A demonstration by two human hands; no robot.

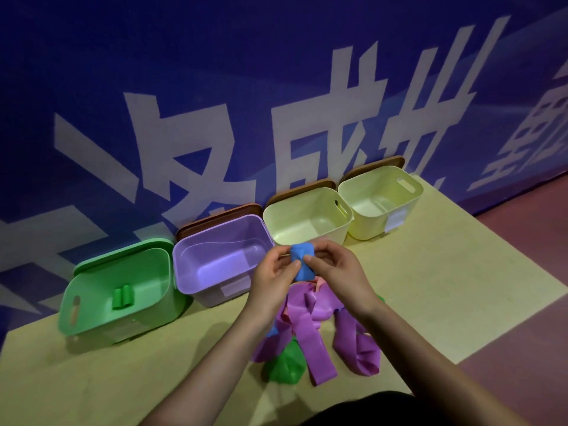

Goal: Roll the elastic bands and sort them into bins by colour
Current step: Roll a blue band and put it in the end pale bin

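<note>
Both forearms reach up from 6 o'clock to a rolled blue band held over a heap of loose bands.

Left hand point(275, 279) and right hand point(335, 272) each pinch the blue band roll point(301, 262) between thumb and curled fingers, one from either side, above the yellow table point(445, 272). Just below the hands, toward 6 o'clock, lies the tangle of purple bands point(310, 330), with a green band point(285, 365) tucked under its near edge. Four bins stand in a row against the blue wall point(215, 72): the green bin point(92, 305) at 9 o'clock holds a rolled green band point(123, 298); the purple bin point(196, 259) is beside it, then two cream bins point(310, 222) toward 1 o'clock.
</note>
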